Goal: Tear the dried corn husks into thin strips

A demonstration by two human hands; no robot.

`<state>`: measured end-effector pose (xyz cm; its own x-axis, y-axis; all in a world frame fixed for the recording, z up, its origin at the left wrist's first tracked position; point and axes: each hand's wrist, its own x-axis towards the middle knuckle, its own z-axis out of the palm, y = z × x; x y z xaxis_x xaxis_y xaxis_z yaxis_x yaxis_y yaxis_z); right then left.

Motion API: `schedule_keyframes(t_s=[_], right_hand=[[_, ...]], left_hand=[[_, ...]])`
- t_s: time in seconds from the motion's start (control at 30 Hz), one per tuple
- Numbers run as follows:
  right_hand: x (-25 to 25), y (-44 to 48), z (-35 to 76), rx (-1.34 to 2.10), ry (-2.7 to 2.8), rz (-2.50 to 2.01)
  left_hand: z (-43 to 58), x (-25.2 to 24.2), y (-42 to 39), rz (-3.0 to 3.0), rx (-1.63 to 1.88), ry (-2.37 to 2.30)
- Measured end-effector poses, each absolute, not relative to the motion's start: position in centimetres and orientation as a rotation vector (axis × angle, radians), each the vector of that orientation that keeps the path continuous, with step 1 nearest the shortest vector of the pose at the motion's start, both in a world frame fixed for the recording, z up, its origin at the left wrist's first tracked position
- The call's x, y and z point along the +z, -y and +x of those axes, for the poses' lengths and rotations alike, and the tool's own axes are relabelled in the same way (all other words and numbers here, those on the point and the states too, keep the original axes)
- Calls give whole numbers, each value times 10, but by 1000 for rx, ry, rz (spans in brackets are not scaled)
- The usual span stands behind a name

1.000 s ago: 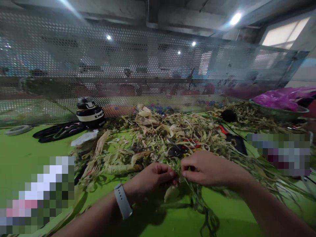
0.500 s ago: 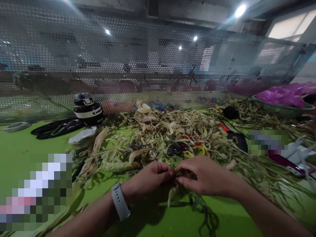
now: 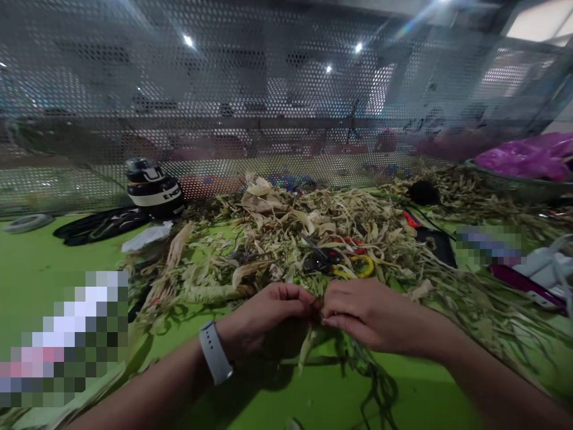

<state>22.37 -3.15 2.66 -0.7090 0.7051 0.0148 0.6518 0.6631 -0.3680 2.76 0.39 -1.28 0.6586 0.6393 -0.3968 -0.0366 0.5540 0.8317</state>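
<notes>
My left hand (image 3: 268,316) and my right hand (image 3: 364,313) meet fingertip to fingertip low in the middle of the view, both closed in a pinch on thin green-brown plant strands (image 3: 349,358) that trail down onto the green table (image 3: 40,263). A grey watch strap (image 3: 213,352) is on my left wrist. Just beyond the hands lies a big heap of dried, pale leaf strips and husks (image 3: 290,239). Scissors with yellow and red handles (image 3: 344,263) rest in the heap, close behind my right hand.
A perforated metal screen (image 3: 224,119) runs along the table's far side. A black-and-white round container (image 3: 152,188) and dark flat items (image 3: 98,224) lie at the left. A bowl with purple plastic (image 3: 523,164) stands far right, above white and magenta objects (image 3: 537,278).
My hands have drawn closer together until the fingertips touch, staying on the strands. The view has tipped down slightly, and the scissors' yellow handle shows more.
</notes>
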Motion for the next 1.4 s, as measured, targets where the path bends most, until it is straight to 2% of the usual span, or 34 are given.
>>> schedule_keyframes(t_s=[0.27, 0.47, 0.63, 0.9, 1.13, 1.4], right_hand=[[25, 31, 225, 649, 2669, -1055], [24, 31, 223, 744, 2506, -1333], [15, 27, 222, 888, 2430, -1379], [6, 20, 219, 804, 2327, -1398], [0, 12, 218, 690, 2296, -1271], [-2, 7, 219, 1429, 1947, -1187]], left_hand=[[24, -20, -8, 1026, 449, -753], [22, -11, -10, 1253, 423, -650], [21, -5, -10, 1507, 418, -659], [24, -13, 2, 2249, 823, -837], [26, -26, 8, 2431, 1090, -878], [22, -17, 8, 2529, 1156, -731]])
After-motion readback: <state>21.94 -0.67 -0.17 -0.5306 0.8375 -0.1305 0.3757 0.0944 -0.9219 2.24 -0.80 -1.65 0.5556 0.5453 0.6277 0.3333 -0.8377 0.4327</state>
